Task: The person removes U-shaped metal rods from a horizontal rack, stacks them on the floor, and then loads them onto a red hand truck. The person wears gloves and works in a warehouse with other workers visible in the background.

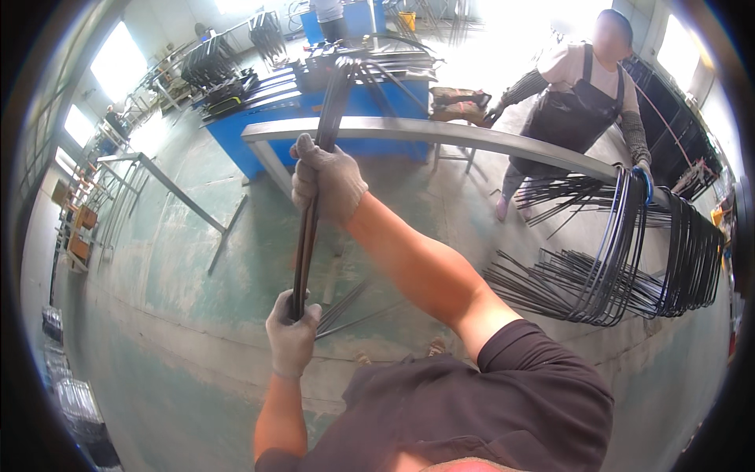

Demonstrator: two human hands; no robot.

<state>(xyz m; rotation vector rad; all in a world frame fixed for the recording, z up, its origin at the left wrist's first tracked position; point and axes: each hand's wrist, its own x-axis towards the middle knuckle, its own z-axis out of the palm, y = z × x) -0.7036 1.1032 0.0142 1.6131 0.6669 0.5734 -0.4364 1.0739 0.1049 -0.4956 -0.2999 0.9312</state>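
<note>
A bundle of thin dark bent metal rods [308,228] runs upright in front of me, curving over at its top. My right hand [326,179], in a grey knit glove, is closed around the bundle high up. My left hand [292,337], also gloved, grips the lower end of the same bundle. Both hands hold it above the greenish concrete floor, just in front of a long grey metal rail [440,134].
Several bent dark rods [629,252] hang over the rail's right end. A person in a dark apron [578,102] stands behind it, one gloved hand on those rods. A blue workbench [314,118] with more rods stands beyond. A few loose rods [346,307] lie on the floor.
</note>
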